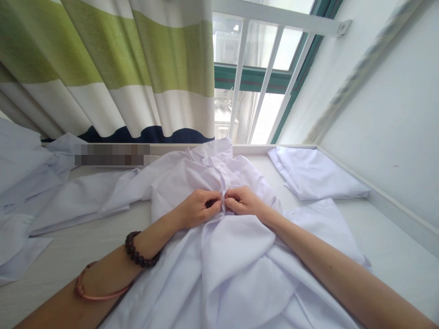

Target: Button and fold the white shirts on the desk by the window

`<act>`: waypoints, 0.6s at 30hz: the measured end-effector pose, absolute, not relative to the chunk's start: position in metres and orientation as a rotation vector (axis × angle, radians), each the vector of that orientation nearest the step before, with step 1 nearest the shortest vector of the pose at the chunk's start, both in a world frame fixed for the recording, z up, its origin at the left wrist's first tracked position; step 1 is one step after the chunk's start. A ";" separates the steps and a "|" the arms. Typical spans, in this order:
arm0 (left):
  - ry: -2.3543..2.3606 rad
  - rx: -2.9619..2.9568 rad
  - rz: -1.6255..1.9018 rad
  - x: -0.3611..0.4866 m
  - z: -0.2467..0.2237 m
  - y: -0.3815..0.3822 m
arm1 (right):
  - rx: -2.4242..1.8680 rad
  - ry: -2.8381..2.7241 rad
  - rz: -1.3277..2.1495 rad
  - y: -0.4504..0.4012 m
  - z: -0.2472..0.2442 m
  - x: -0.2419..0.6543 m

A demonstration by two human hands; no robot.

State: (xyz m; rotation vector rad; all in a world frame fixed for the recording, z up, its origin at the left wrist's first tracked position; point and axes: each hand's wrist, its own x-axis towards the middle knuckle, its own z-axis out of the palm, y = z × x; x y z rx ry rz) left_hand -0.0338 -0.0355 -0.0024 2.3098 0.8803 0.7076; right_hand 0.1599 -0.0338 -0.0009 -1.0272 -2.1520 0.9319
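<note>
A white long-sleeved garment (240,256) with a collar lies spread over the pale surface, its collar toward the window and its lower part bunched in folds near me. My left hand (202,208) pinches the left side of the front placket, below a button near the collar. Close against it, my right hand (243,201) pinches the placket from the right, fingers closed. The fingertips of both hands nearly meet, and whatever small part lies between them is hidden. Dark beads and a reddish bangle circle my left wrist and forearm.
A folded white cloth (315,173) lies at the back right, against the raised edge. More white garments (24,173) are heaped at the left. Behind the surface hang a green and white curtain (171,55) and white window bars (267,77). A blurred-out patch covers something at the back left.
</note>
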 end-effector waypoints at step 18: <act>0.954 2.216 0.740 -0.031 0.002 -0.035 | -1.010 -2.137 1.076 -0.040 0.008 0.161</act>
